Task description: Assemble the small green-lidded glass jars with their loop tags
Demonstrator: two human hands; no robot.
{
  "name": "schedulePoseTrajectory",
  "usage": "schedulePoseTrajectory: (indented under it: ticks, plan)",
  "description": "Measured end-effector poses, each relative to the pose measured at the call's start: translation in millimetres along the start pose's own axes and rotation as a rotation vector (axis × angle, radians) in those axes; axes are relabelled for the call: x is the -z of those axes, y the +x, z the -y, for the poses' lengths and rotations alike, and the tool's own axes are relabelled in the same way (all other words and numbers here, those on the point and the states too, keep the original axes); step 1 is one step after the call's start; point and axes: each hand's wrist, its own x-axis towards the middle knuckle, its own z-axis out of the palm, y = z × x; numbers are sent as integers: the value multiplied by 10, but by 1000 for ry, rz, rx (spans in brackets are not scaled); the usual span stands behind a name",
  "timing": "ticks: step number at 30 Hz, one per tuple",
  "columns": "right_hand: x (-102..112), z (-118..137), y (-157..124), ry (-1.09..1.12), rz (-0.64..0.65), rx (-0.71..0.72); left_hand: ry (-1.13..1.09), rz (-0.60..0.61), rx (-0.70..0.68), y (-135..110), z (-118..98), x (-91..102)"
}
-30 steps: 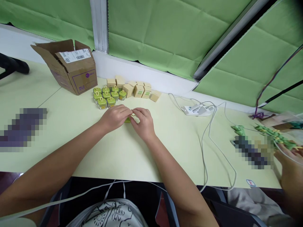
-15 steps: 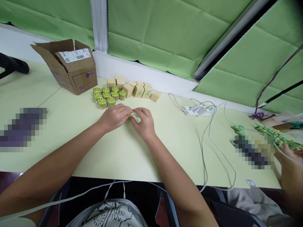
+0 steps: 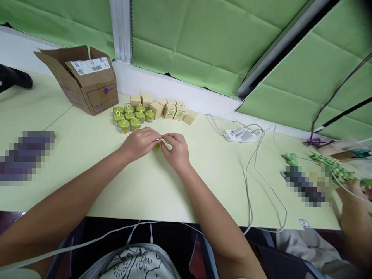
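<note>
My left hand (image 3: 141, 142) and my right hand (image 3: 176, 150) meet at the middle of the pale table (image 3: 203, 182), fingers curled together around a small green-lidded jar (image 3: 157, 146) that mostly hides between them. A pale loop shows at the fingertips. Just behind the hands stands a cluster of several like jars (image 3: 130, 117) with green lids and loop handles. Several small tan boxes (image 3: 168, 109) stand to the right of the jars.
An open cardboard box (image 3: 87, 83) sits at the back left. A white power strip (image 3: 241, 135) with cables trailing to the table's front edge lies at the right. Another person's hand (image 3: 353, 205) and green items (image 3: 334, 164) are at the far right.
My fingers have shifted slightly on the small jar; the hands stay in the same place. The view has tilted a little. The other person's hand at right has moved slightly.
</note>
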Motion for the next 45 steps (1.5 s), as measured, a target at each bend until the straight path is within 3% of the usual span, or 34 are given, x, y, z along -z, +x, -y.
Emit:
schedulePoseTrajectory:
  ticks: [11, 20, 26, 33, 38, 45]
  plan:
    - [30, 41, 10, 42, -11, -7, -53, -78, 31, -11, 39, -38]
    - [33, -10, 21, 81, 1, -20, -135, -25, 75, -19, 10, -49]
    - [83, 39, 47, 250, -10, -259, -123, -74, 135, -49, 37, -70]
    - [84, 39, 96, 573, -45, -528, -79, 81, 143, -49, 84, -24]
    - [63, 13, 97, 654, -67, -528, -3, 259, 102, -76, 87, -47]
    - [79, 55, 99, 637, -37, -557, 52, 331, 99, -116, 99, -118]
